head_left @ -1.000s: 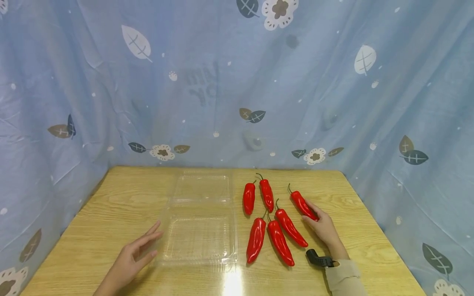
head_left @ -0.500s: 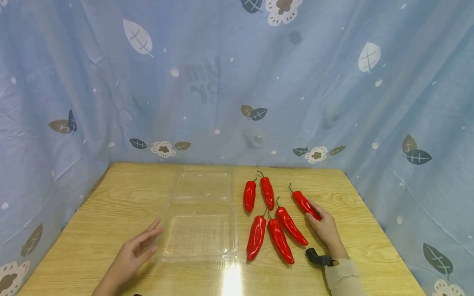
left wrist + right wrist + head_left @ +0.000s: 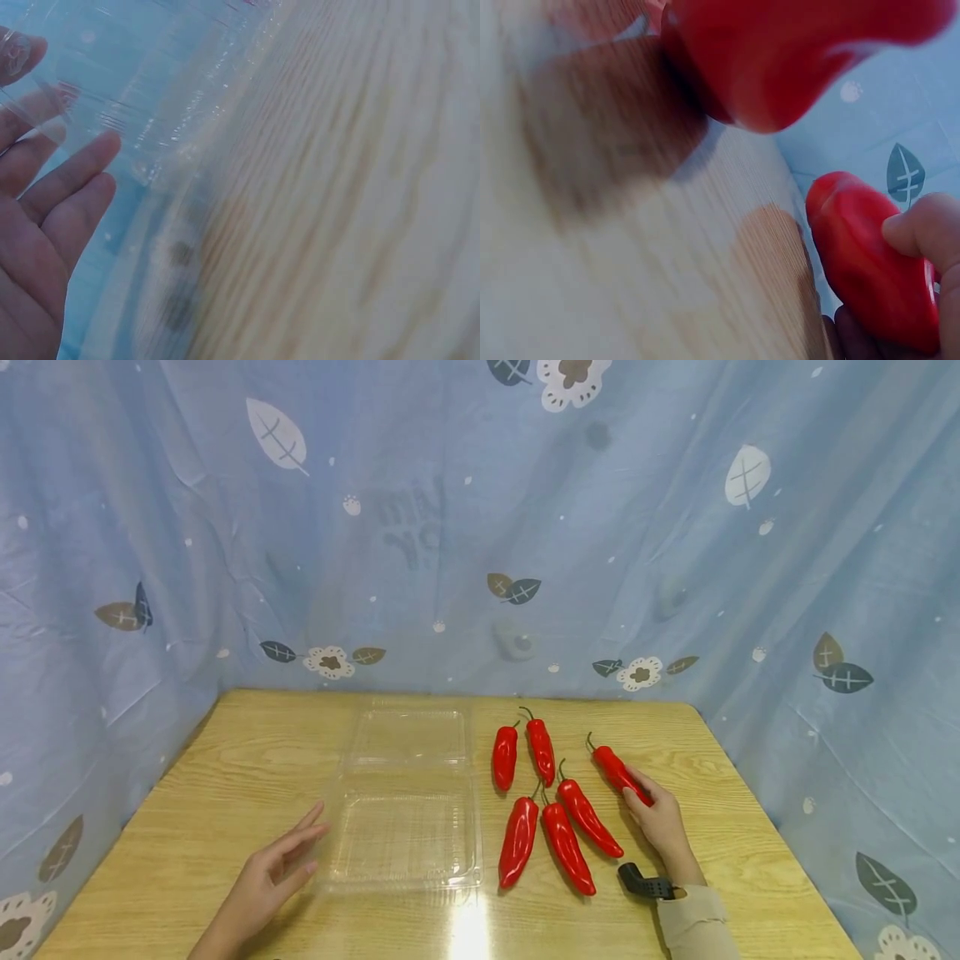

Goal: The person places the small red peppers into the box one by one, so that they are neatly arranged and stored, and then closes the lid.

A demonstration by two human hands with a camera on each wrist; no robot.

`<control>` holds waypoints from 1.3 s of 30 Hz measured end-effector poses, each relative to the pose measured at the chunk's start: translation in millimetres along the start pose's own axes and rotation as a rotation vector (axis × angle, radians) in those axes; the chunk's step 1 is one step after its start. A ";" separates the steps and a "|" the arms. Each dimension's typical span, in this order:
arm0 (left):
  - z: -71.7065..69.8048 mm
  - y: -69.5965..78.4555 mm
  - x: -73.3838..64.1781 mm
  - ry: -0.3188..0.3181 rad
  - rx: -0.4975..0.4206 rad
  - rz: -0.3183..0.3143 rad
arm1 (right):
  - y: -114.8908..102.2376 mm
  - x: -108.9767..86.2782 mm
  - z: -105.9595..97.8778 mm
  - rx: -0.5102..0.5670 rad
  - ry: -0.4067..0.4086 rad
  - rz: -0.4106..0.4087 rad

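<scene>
In the head view my right hand (image 3: pixel 662 827) grips the lower end of a red chili pepper (image 3: pixel 615 768) at the right of the table, its green stem pointing away. The right wrist view shows the thumb and fingers around that pepper (image 3: pixel 870 262), with another chili pepper (image 3: pixel 757 60) close to the camera. My left hand (image 3: pixel 266 881) is at the left edge of a clear plastic clamshell container (image 3: pixel 477 839), fingers extended and holding nothing. The left wrist view has the fingers beside the clear plastic (image 3: pixel 172 82); whether they touch it I cannot tell.
Several more red chili peppers lie between the container and my right hand, such as one (image 3: pixel 519 843) near the front and one (image 3: pixel 505 758) farther back. The container's lid half lies behind its base. A patterned blue curtain (image 3: pixel 450 568) surrounds the wooden table (image 3: pixel 247 752).
My right hand has closed its hold on the chili pepper and shifted it slightly to the right. The left hand stays in place. The head view has tilted a little.
</scene>
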State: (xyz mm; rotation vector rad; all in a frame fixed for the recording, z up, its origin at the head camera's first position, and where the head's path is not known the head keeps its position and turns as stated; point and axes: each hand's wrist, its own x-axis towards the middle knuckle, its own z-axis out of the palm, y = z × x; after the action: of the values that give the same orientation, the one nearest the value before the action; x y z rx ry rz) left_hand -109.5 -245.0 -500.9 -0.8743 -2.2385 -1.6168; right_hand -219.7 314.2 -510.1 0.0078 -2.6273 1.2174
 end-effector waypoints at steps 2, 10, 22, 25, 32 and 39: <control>-0.2 0.3 0.5 0.000 0.003 -0.016 | -0.9 0.4 -1.0 0.020 0.005 0.011; -0.7 -1.5 -1.4 -0.005 0.016 -0.007 | -1.1 -2.2 -2.1 0.117 0.034 0.036; -0.9 -1.1 -1.4 -0.002 0.014 -0.021 | -18.7 -1.2 -5.3 0.228 0.073 -0.003; 0.4 -0.9 -0.7 0.005 0.004 0.015 | -29.3 -1.7 -6.3 0.263 0.066 -0.032; 1.2 -1.7 -1.7 0.005 -0.009 0.023 | -45.4 -2.5 -7.3 0.336 0.026 -0.086; 0.0 -0.2 -0.8 0.000 -0.002 -0.004 | -57.8 -2.5 -9.8 0.358 -0.028 -0.139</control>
State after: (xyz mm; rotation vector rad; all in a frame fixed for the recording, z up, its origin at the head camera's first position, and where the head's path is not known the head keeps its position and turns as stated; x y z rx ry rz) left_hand -109.0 -245.4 -501.5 -0.8710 -2.2402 -1.6211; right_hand -208.9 283.6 -461.1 0.2682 -2.3486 1.6249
